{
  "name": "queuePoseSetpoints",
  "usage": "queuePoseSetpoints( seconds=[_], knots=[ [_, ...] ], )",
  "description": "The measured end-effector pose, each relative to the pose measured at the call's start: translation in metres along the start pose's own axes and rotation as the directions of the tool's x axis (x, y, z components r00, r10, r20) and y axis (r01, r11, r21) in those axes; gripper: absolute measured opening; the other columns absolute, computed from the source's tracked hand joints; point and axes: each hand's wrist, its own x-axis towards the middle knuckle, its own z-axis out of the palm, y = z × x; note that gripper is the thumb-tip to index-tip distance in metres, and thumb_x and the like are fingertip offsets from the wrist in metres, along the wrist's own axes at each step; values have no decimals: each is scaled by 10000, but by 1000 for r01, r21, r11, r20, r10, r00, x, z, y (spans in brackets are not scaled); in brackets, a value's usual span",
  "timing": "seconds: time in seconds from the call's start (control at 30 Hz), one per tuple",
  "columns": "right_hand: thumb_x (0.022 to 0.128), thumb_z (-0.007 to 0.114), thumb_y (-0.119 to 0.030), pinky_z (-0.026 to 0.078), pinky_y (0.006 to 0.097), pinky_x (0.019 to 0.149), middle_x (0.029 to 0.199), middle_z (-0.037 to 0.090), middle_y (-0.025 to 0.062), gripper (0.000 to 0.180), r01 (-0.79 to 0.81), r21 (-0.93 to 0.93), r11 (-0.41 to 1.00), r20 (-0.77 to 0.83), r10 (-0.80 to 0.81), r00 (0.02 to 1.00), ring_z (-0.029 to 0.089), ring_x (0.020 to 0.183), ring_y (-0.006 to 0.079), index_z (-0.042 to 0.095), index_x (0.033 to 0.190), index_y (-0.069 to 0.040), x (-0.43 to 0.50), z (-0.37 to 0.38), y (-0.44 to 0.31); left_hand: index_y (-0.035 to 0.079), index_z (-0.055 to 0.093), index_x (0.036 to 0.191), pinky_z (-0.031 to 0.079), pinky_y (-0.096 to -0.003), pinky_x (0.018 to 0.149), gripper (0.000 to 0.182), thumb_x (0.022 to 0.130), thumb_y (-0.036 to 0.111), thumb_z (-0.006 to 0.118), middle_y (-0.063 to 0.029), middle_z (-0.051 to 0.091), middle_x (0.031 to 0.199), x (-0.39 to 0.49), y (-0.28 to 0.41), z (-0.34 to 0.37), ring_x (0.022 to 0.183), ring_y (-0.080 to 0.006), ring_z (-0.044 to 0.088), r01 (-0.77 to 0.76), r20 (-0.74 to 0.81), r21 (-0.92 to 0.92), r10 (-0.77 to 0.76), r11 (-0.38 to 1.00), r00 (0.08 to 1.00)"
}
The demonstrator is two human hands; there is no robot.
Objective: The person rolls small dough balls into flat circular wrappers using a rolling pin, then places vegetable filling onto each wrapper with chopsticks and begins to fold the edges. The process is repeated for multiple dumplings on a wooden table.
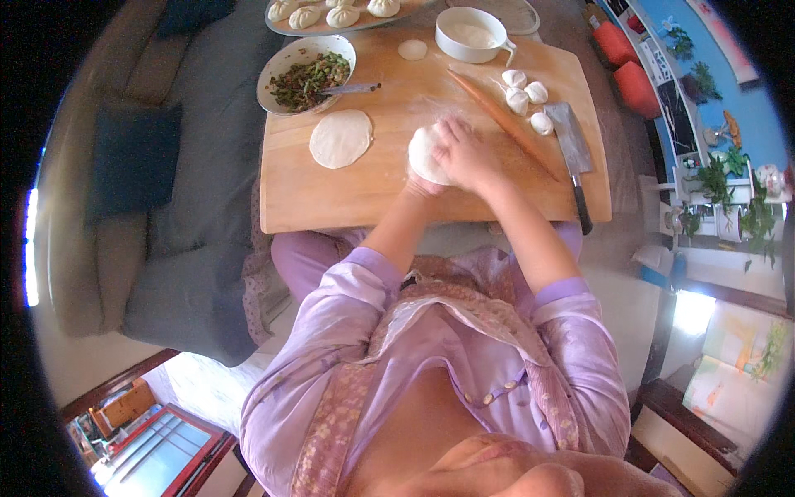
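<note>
My left hand (pixel 425 185) is under a round dough wrapper (pixel 427 156), its fingers mostly hidden by the dough. Across the wrapper's right side lies my right hand (pixel 469 155), slightly blurred, with its fingers on the dough. Both are over the middle of a floured wooden board (pixel 372 199). To the left, a rolled-out dough circle (pixel 341 139) rests flat on the wood. Right of my hands, a tapered wooden rolling pin (pixel 497 121) lies at a slant. Beyond it are several small dough pieces (pixel 525 93) and a cleaver (pixel 568 140) with a black handle.
A white bowl of chopped filling (pixel 310 81) with a utensil in it stands at the back left. Pleated buns (pixel 341 15) sit on a tray (pixel 372 23) behind. A white handled bowl of flour (pixel 469 34) and a small dough disc (pixel 412 50) are at the back. A grey sofa (pixel 199 205) is at left.
</note>
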Motion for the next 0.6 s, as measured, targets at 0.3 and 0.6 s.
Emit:
queuePoseSetpoints(
  seconds=[0.3, 0.6],
  knots=[
    [980, 278, -470, 176, 481, 1137, 1509, 282, 163, 633, -103, 45, 994, 267, 88, 960, 244, 1406, 298, 309, 1442, -38, 5, 18, 9, 71, 543, 1215, 366, -502, 1043, 448, 975, 374, 317, -119, 582, 1222, 19, -18, 4, 1158, -337, 519, 55, -5, -147, -57, 988, 998],
    [920, 539, -267, 422, 396, 978, 1283, 537, 216, 460, -92, 294, 951, 27, 88, 996, 524, 1181, 337, 502, 1300, -11, 29, 24, 2, 87, 544, 1235, 403, -455, 1027, 470, 980, 396, 299, -117, 557, 1279, 10, 4, 13, 1181, -295, 524, 114, 201, -16, -108, 993, 974]
  ],
)
